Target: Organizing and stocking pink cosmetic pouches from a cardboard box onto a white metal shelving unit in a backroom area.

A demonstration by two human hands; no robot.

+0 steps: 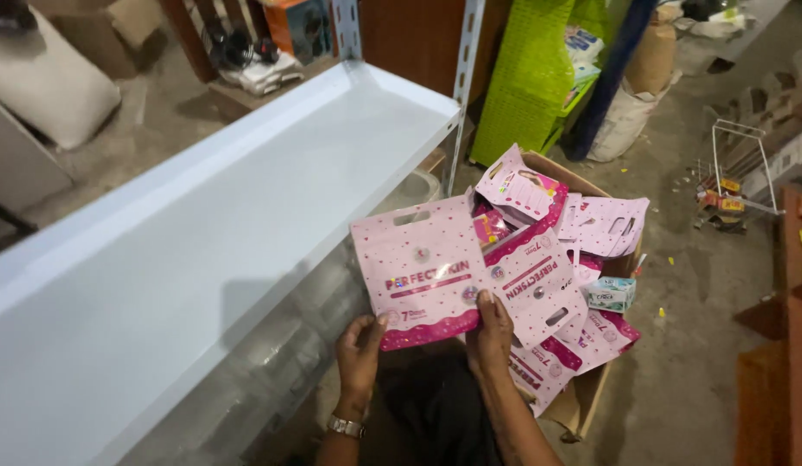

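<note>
Hands grip one pink pouch by its bottom edge: left hand pinches the lower left corner, right hand the lower right, fingers closed on it. It hangs above a cardboard box of pink pouches (heaped loosely), just beside the white shelf edge

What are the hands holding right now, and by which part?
Both hands grip one pink pouch by its bottom edge: left hand at the lower left corner, right hand at the lower right.
</note>
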